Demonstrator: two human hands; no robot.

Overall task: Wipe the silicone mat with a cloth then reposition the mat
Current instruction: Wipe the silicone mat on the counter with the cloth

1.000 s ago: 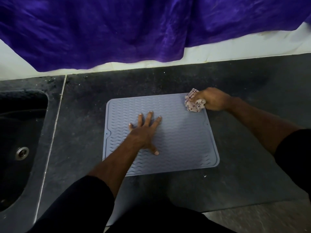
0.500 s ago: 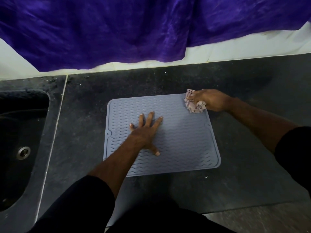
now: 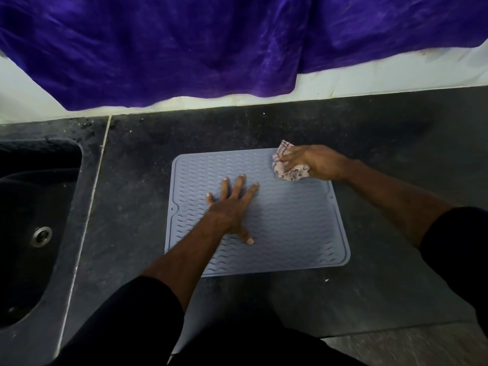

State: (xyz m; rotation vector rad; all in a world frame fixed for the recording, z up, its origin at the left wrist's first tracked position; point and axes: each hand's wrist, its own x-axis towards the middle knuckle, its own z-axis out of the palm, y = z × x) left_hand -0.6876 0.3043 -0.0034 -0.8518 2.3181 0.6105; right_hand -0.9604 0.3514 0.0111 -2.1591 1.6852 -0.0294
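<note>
A dark sink sits at the far left of the counter. The grey mat lies flat mid-counter. The left hand presses it, fingers spread wide. At the mat's far right corner, the right hand grips a bunched cloth.

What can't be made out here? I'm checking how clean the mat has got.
Head view only:
- mat under the left hand and forearm: hidden.
- Far right corner: covered by cloth and right hand.
- Dirt or wetness on the ribs: too fine, dim light.
- sink: cut off at the left edge.
</note>
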